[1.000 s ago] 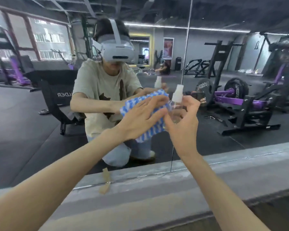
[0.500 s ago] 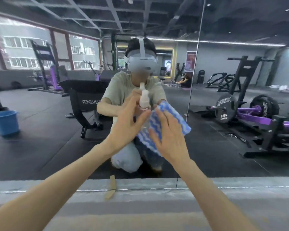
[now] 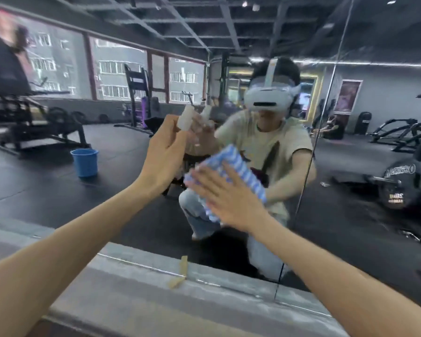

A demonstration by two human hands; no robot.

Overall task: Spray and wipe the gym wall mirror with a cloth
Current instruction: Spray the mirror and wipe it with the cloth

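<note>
Bottle (image 3: 185, 121) upright in left hand (image 3: 164, 156), cap end up

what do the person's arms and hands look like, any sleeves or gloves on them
The left hand and right hand are bare: no gloves, rings or watch show. Both forearms are bare too, with no sleeve in direct view. The reflection in the mirror shows a beige short-sleeved T-shirt, its sleeves ending above the elbow.
</note>
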